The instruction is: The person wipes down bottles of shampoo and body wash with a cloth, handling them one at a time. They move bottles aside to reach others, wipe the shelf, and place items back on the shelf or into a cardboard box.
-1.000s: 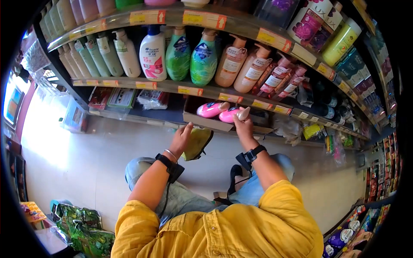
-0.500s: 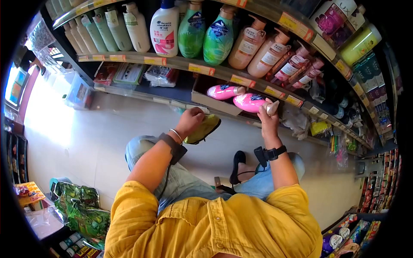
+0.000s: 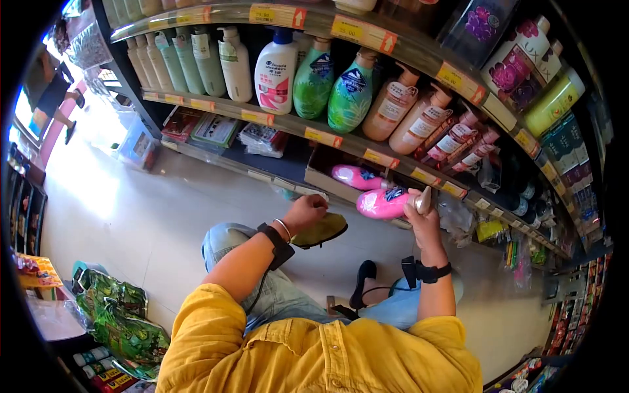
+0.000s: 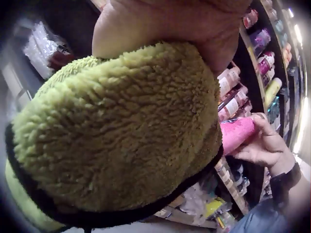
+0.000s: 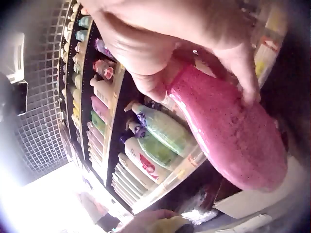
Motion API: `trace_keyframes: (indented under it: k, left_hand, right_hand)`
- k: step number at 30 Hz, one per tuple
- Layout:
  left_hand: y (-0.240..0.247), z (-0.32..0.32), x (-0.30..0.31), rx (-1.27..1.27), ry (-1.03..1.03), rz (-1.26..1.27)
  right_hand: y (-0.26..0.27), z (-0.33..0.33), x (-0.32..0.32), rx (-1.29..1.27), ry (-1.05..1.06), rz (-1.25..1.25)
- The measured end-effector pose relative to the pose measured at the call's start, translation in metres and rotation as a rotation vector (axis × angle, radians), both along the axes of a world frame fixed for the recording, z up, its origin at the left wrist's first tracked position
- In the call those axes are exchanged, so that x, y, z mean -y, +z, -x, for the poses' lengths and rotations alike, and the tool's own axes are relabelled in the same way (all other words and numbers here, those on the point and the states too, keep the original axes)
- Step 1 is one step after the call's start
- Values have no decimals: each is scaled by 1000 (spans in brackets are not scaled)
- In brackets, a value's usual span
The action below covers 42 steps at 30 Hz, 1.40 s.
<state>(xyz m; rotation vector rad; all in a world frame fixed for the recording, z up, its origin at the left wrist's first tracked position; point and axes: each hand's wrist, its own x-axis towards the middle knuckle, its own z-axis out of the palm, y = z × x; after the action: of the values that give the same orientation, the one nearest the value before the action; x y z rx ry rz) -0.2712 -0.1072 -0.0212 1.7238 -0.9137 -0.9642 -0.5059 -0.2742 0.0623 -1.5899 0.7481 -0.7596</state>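
My right hand (image 3: 424, 223) grips a pink pump bottle (image 3: 383, 204) around its neck, just below the beige pump. The bottle is tilted nearly flat, its base toward the left, in front of the lower shelf. In the right wrist view the glossy pink bottle (image 5: 233, 131) fills the space below the fingers. My left hand (image 3: 308, 213) pinches a fluffy yellow-green cloth (image 3: 321, 230) with black edging, which hangs over the floor. That plush cloth (image 4: 121, 131) covers most of the left wrist view. A second pink bottle (image 3: 357, 177) lies in a cardboard box (image 3: 316, 175) on the bottom shelf.
Above the box, a shelf with price tags carries green bottles (image 3: 350, 98), a white shampoo bottle (image 3: 275, 72) and peach pump bottles (image 3: 419, 121). Flat packets (image 3: 215, 130) lie left of the box. A clear plastic bin (image 3: 136, 145) stands on the floor; a person walks at far left.
My right hand has drawn the pink bottle out toward the box's front and right. The left hand, holding the cloth, has shifted right in the view, and the camera has turned.
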Motion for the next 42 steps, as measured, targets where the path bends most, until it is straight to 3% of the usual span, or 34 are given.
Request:
trace_keyframes:
  k: [5,7,12,14,15,20,23,28,34,36,42]
  left_hand:
    - [-27,4,5,-177,-15,78]
    - [-7,6,2,-236,0,58]
    - [25,-2,-9,-235,-96,53]
    - [29,5,-14,-658,-186,170]
    - [41,4,-19,-768,-202,90]
    - [25,3,-23,-1016,-333,244]
    - [33,-4,-30,-1049,-386,306]
    - [48,-4,-40,-989,-425,485]
    - [50,-10,-51,-1123,-321,515]
    - [37,-15,-46,-1110,-340,529]
    - [65,-24,-54,-1029,-341,667]
  right_hand:
    - [44,-1,-19,-38,100,-126]
    - [42,-1,-16,-37,268,176]
    - [73,-13,-27,51,476,132]
    - [87,-18,-31,74,543,113]
    - [93,-21,-34,81,563,86]
    - [124,-38,-46,-6,646,32]
    - [128,-53,-53,209,646,158]
    - [139,-81,-71,245,532,89]
    - [149,-106,-98,228,679,37]
    - [143,-118,-101,226,710,68]
    - [118,-135,-118,215,768,-7]
